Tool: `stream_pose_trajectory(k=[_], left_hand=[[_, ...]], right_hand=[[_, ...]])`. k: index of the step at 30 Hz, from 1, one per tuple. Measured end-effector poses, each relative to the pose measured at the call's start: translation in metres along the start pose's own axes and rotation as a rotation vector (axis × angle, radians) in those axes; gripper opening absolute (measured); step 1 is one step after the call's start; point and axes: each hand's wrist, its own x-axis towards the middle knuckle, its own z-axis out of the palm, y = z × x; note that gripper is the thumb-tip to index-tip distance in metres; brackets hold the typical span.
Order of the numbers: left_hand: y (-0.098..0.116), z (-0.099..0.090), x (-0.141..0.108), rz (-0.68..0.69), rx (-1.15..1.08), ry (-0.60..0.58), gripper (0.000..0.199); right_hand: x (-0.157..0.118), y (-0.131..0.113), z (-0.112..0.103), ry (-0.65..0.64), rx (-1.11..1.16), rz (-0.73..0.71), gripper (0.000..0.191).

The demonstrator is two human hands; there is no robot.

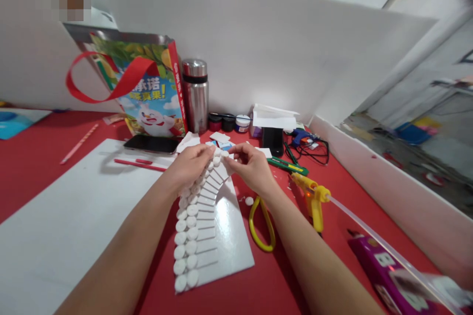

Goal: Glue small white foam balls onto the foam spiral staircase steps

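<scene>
A curved white piece (211, 197) bears two rows of round white discs (192, 234) along its left side and several thin dark lines fanning across it. At its far end, my left hand (192, 165) grips the left edge, its fingertips close to the topmost discs. My right hand (253, 167) is closed in a pinch at the same end, thumb and forefinger on a small white disc (224, 154); the fingers partly cover it. Under the piece's right side lies a glossy white board (232, 236). One loose white disc (249, 201) rests beside yellow-handled scissors (264, 236), right of the board.
On the right lie a yellow glue gun (312, 192) with a clear stick, a green cutter (288, 165) and a purple box (384, 266). Behind stand a steel flask (195, 98), paint jars (229, 122) and a gift bag (151, 93). A phone (151, 144) lies left.
</scene>
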Motion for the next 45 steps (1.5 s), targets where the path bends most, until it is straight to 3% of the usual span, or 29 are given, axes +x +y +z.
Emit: stream_pose_trajectory(k=[11, 17, 25, 31, 39, 45], left_hand=[[0.000, 0.002, 0.000, 0.016, -0.004, 0.038, 0.041], [0.001, 0.003, -0.001, -0.003, -0.024, 0.023, 0.040], [0.002, 0.000, -0.001, -0.025, -0.046, 0.023, 0.035], [0.000, 0.001, -0.001, -0.047, -0.072, -0.001, 0.030], [0.000, -0.001, -0.002, 0.001, -0.065, -0.091, 0.036], [0.001, -0.002, -0.003, -0.012, -0.080, -0.086, 0.040]], right_hand=[[-0.002, 0.004, 0.001, -0.014, -0.028, -0.033, 0.023], [-0.003, 0.000, -0.001, -0.068, 0.018, 0.007, 0.030], [-0.004, -0.006, -0.004, -0.041, 0.115, 0.042, 0.028], [-0.003, 0.000, -0.001, -0.054, 0.107, 0.042, 0.028], [-0.005, 0.006, 0.001, -0.042, 0.082, 0.002, 0.024], [-0.005, 0.004, 0.002, -0.036, 0.086, -0.008, 0.022]])
